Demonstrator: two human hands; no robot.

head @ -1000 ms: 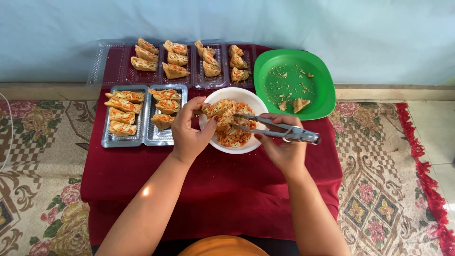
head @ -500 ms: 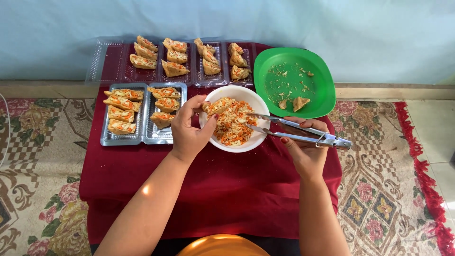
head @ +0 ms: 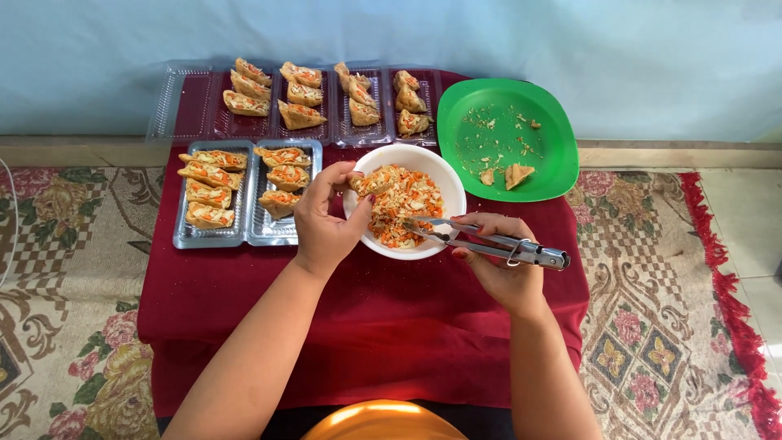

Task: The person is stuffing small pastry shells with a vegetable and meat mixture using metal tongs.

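- Carpet [head: 668,326], patterned with flowers and checks and edged with a red fringe on the right, is lying under everything, and a pale blue wall is running behind it.
- A low table [head: 366,326] draped in dark red cloth is standing on the carpet, bearing all the food.
- A clear plastic tray [head: 175,102] with several compartments is sitting along the far edge of the table, holding rows of filled tofu pockets.
- A green plate [head: 554,138] is resting at the far right, just beside the clear tray, carrying crumbs and two small pieces.
- Two silver trays [head: 244,236] are lying side by side at the left, each holding stuffed pockets with orange and white filling showing.
- A white bowl [head: 446,183] is standing mid-table between the silver trays and the green plate, holding shredded orange and pale filling.
- The left hand [head: 322,224] is hovering over the bowl's left rim, its fingertips pinching a tofu pocket [head: 373,181] above the filling.
- The right hand [head: 505,265] is sitting at the bowl's near right edge, its fingers closed around metal tongs [head: 489,243].
- The tongs are pointing left, their tips dipping into the filling in the bowl, the handle end sticking out to the right past the hand.
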